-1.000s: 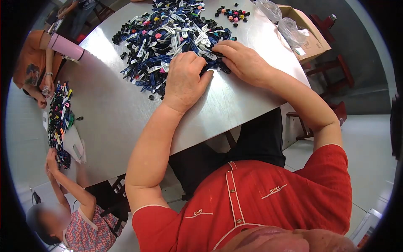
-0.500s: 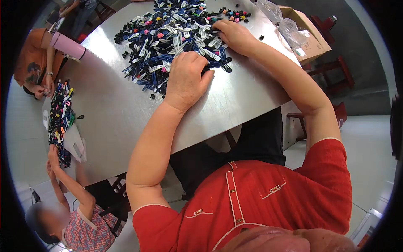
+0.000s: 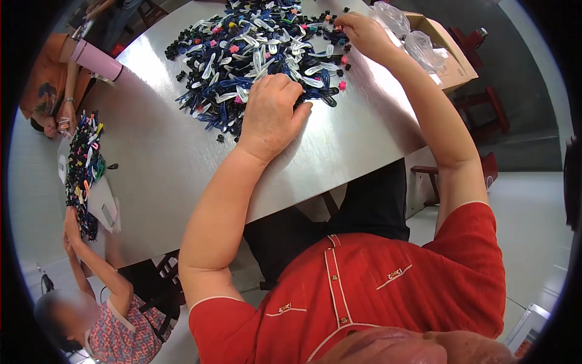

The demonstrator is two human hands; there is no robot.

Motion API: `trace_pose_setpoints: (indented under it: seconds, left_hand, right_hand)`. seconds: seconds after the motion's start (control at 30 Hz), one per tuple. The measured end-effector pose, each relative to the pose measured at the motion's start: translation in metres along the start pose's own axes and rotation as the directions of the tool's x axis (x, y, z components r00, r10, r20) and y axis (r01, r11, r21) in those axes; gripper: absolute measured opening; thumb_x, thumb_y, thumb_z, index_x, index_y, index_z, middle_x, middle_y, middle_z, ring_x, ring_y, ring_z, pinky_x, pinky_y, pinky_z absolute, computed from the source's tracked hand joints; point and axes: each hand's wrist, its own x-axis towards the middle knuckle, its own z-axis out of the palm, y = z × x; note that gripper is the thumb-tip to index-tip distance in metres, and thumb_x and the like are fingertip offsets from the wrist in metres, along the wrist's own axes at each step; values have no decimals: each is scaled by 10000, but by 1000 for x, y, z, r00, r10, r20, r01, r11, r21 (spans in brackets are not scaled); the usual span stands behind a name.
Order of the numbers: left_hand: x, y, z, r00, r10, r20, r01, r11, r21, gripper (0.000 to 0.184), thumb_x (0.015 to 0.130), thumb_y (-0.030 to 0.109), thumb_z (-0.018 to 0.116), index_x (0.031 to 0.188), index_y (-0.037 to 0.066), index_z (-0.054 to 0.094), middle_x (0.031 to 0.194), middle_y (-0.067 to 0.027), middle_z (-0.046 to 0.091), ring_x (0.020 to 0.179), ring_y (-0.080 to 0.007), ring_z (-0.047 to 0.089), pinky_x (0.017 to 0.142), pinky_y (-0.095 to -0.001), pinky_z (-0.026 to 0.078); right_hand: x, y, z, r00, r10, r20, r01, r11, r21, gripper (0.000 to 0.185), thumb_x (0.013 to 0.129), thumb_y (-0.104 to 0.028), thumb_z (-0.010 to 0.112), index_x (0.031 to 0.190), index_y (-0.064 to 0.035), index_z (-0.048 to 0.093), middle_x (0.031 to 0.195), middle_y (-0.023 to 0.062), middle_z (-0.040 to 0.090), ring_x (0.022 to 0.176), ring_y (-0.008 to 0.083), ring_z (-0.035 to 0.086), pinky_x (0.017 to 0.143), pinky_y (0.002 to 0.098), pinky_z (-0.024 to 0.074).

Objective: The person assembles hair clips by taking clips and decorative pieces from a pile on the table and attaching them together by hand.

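Note:
A heap of hair clips [image 3: 254, 51], mostly white and dark blue snap clips with small black claw clips, covers the table's far middle. My left hand [image 3: 271, 115] rests on its near side, fingers curled down and thumb out to the right. Those fingertips are hidden, so what they grip cannot be made out. My right hand [image 3: 368, 37] is beyond the heap's right edge, open, with fingers stretched leftward by small claw clips. Below it lie a pink claw clip [image 3: 342, 85] and several black ones.
On the metal table [image 3: 163, 176] are a second clip pile [image 3: 85, 158] and a pink tumbler [image 3: 97, 60] at the left. Two people handle things there. Right of the table stands a cardboard box [image 3: 445, 51] with plastic bags [image 3: 424, 51]; stools stand beyond.
My right hand has moved up and right, off the heap's edge. Pink and black claw clips now lie spread along the heap's right side. My left hand has stayed nearly still.

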Motion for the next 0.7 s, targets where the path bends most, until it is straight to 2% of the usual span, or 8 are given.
trace_pose_setpoints:
  seconds: [0.07, 0.13, 0.2, 0.27, 0.3, 0.4, 0.5, 0.7]
  left_hand:
    - [0, 0, 1, 1000, -5, 11, 5, 1000, 3, 182, 761, 140, 754, 867, 25, 661, 887, -107, 604, 898, -318, 581, 825, -421, 460]
    - [0, -1, 0, 1000, -11, 14, 11, 1000, -15, 175, 764, 137, 749, 865, 24, 661, 883, -107, 607, 891, -318, 583, 824, -422, 461]
    - [0, -2, 1, 1000, 3, 10, -3, 1000, -9, 175, 765, 138, 748, 863, 23, 661, 882, -107, 607, 886, -317, 584, 821, -421, 461]
    - [-1, -4, 2, 1000, 6, -4, -6, 1000, -7, 174, 765, 139, 747, 862, 23, 661, 880, -107, 608, 881, -317, 585, 819, -421, 461]
    - [-2, -5, 2, 1000, 4, -3, -4, 1000, -11, 175, 764, 141, 747, 859, 23, 660, 878, -107, 608, 878, -316, 584, 815, -420, 461]
    - [0, -4, 3, 1000, 14, -2, -14, 1000, -11, 177, 763, 145, 749, 855, 23, 659, 872, -107, 608, 873, -316, 584, 809, -420, 461]
    - [0, -2, 2, 999, -16, 30, 16, 1000, -2, 198, 765, 170, 759, 861, 35, 650, 886, -101, 592, 911, -308, 576, 851, -423, 455]
    - [1, -2, 3, 997, -44, 69, 43, 999, 11, 216, 768, 194, 765, 868, 49, 641, 906, -93, 578, 952, -301, 565, 903, -428, 446]
  right_hand:
    - [6, 13, 16, 999, -47, -17, 47, 999, 1, 313, 901, -75, 506, 1165, -102, 673, 1137, 110, 661, 1070, 334, 629, 932, 434, 500]
    - [11, 1, 25, 919, -378, -115, 362, 922, -138, 322, 921, -75, 489, 1192, -107, 660, 1166, 109, 665, 1074, 334, 634, 937, 424, 502]
    - [4, -13, 12, 966, -255, 34, 257, 963, -78, 263, 967, -62, 484, 1157, -60, 666, 1153, 111, 691, 1117, 308, 627, 993, 372, 471]
    - [-1, -26, -10, 985, -41, 167, -18, 941, 337, 236, 959, -66, 497, 1125, -31, 661, 1128, 99, 693, 1087, 246, 637, 979, 339, 470]
    - [1, -9, -5, 998, -60, 8, 53, 929, 367, 279, 926, -74, 471, 1084, -52, 700, 1037, 96, 730, 997, 227, 674, 900, 340, 510]
    - [2, 2, -24, 990, 124, 73, -132, 985, 109, 256, 821, -162, 596, 1012, -53, 727, 955, 197, 698, 958, 388, 656, 881, 458, 515]
    - [-5, 7, -14, 990, 85, 109, -58, 970, -235, 271, 890, -178, 602, 1117, -72, 704, 1073, 146, 674, 1036, 307, 649, 917, 384, 504]
    - [2, -4, 0, 995, 81, 61, -69, 982, -177, 275, 820, -184, 616, 1043, -62, 722, 993, 185, 683, 982, 372, 648, 874, 440, 513]
